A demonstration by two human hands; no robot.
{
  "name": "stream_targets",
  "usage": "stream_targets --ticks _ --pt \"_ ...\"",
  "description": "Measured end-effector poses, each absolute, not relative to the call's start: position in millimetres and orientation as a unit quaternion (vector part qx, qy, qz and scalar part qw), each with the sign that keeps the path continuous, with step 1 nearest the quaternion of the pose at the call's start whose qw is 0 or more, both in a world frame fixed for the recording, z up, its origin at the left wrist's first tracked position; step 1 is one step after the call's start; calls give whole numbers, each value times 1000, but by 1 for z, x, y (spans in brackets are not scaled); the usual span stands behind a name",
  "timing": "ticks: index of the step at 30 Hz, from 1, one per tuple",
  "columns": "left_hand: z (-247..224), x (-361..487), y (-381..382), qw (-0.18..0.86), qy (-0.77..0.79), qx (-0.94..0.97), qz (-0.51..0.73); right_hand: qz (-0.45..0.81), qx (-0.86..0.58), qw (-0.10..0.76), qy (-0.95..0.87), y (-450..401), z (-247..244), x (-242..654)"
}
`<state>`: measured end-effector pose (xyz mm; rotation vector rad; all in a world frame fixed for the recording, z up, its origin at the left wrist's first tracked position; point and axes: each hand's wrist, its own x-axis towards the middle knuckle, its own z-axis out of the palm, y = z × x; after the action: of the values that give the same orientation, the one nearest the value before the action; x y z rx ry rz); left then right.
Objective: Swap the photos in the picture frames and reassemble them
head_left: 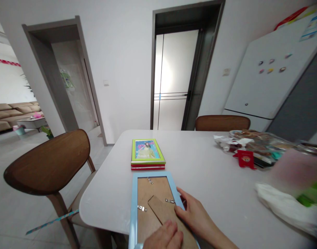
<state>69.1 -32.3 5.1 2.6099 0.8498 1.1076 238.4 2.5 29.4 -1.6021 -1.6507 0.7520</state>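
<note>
A light blue picture frame lies face down at the table's near edge, its brown backing board uppermost. Metal clips show on the board, and a brown stand flap lies slanted across it. My right hand grips the frame's right edge, thumb on top and fingers along the outer side. My left hand is closed, its bent fingers pressed on the flap and lower backing; the fingertips are partly hidden. Just beyond is a stack of frames, a green one with a picture of a figure in a dress above red ones.
On the white table's right side are plastic-wrapped items, a red packet, a pinkish container and a white cloth-like item. Brown chairs stand at the left and far side.
</note>
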Motion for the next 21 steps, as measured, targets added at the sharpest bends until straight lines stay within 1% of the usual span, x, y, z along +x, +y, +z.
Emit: stream_targets --ticks 1,2,3,5,7,12,21 --pt "9 61 -29 168 324 860 358 243 -636 330 -654 2 25 239" --pt "12 53 -26 221 370 833 348 205 -647 307 -667 0 23 240" --pt "16 44 -21 240 423 800 351 177 -655 285 -678 -2 22 239" --pt "19 28 -10 234 521 737 361 151 -658 247 -695 -5 22 238" --pt "16 16 0 226 568 704 360 143 -657 229 -704 -4 26 237" --pt "8 11 12 233 559 709 360 123 -647 209 -723 9 34 231" --pt "7 10 11 228 546 728 348 72 -656 185 -728 18 30 228"
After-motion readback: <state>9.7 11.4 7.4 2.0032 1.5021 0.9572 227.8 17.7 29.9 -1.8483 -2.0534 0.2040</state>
